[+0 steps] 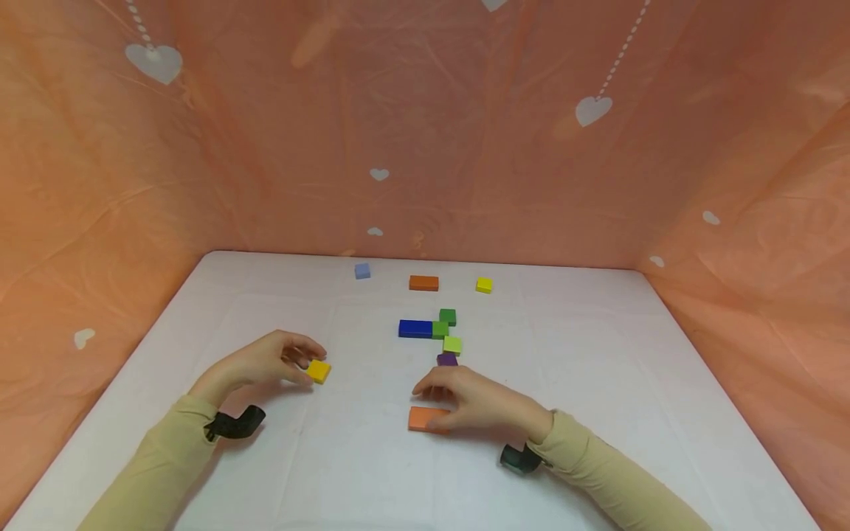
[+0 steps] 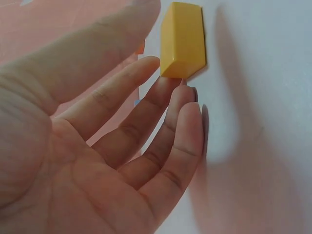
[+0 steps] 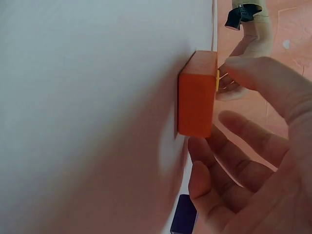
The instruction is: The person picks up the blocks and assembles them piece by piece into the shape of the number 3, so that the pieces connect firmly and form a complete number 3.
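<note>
On the left of the white table lies a yellow block (image 1: 319,371). Around its near side my left hand (image 1: 272,361) spreads thumb and loosely bent fingers. In the left wrist view the yellow block (image 2: 184,39) stands just past the fingertips, and no firm pinch shows. My right hand (image 1: 478,402) hovers over the right end of an orange block (image 1: 421,419) lying flat. The right wrist view shows this orange block (image 3: 197,102) between thumb and fingers, with gaps around it. Just beyond that hand lies a purple block (image 1: 448,360), partly hidden by it.
A lime block (image 1: 452,345), two green blocks (image 1: 448,316) and a long blue block (image 1: 415,329) form a cluster mid-table. Farther back lie a light blue block (image 1: 361,271), a brown-orange block (image 1: 423,283) and another yellow block (image 1: 484,285). Orange cloth (image 1: 425,147) walls the table.
</note>
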The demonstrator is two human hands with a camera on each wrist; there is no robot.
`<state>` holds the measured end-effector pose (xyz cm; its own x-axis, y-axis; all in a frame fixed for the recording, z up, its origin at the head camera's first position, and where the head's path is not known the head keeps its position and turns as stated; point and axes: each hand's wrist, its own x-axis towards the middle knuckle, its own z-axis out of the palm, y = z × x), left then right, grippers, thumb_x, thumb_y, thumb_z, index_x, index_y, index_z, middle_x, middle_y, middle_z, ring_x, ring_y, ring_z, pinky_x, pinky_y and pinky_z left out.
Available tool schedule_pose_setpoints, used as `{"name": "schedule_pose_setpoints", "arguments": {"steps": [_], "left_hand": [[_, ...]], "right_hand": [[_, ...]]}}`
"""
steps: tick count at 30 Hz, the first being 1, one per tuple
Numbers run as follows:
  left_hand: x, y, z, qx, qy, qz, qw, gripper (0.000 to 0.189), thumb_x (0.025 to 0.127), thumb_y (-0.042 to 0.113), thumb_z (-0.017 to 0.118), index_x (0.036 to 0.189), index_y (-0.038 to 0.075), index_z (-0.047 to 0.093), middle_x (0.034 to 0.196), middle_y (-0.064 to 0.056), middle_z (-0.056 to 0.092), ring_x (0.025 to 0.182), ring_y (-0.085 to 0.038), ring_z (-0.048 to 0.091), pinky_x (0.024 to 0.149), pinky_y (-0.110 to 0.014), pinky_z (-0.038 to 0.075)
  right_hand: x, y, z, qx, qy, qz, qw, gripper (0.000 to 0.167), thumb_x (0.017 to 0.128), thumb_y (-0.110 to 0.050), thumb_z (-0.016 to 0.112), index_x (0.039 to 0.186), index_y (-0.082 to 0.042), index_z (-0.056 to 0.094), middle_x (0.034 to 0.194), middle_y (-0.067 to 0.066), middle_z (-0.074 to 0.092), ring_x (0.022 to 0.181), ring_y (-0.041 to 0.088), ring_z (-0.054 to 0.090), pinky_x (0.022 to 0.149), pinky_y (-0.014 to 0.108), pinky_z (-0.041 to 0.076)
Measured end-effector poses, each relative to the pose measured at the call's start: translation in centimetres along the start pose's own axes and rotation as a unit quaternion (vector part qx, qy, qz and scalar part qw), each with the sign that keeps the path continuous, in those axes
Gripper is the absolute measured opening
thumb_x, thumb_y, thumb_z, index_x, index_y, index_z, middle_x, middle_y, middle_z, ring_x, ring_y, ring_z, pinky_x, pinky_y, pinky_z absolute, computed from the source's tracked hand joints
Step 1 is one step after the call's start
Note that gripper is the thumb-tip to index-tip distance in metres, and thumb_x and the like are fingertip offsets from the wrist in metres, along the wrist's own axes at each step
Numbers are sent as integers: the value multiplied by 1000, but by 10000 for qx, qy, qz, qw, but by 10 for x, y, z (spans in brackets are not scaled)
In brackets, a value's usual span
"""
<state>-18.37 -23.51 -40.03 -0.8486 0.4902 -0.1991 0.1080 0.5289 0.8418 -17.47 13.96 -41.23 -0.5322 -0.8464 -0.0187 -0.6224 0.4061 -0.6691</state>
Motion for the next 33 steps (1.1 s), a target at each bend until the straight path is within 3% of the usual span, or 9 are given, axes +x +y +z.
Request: {"name": "schedule_pose_setpoints", "arguments": {"steps": [12,19,33], "left_hand": [[2,0,5,305,214,85,9993,44,74,12,82,113,-1,65,104,-7,64,88,-23,56,76,-27,49],[4,1,7,225,266,138,9993,41,74,6,81,111,-2,65,106,-10,64,85,-23,53,73,-27,48],[7,-4,8,392,257,52,9989,38,72,6,83,106,1,66,97,-6,60,82,-23,49,68,-27,46]], "right_hand": [[0,-3,5,155,-94,20,9998,41,80,-23,79,116,-12,62,102,-10,59,91,7,54,82,21,47],[1,-1,5,81,-168,-21,9998,41,79,-23,80,114,-16,62,98,-11,57,88,6,53,78,20,47],[2,0,5,-164,-177,-34,9997,37,79,-17,78,112,-16,62,100,-12,57,87,6,51,77,20,46]]}}
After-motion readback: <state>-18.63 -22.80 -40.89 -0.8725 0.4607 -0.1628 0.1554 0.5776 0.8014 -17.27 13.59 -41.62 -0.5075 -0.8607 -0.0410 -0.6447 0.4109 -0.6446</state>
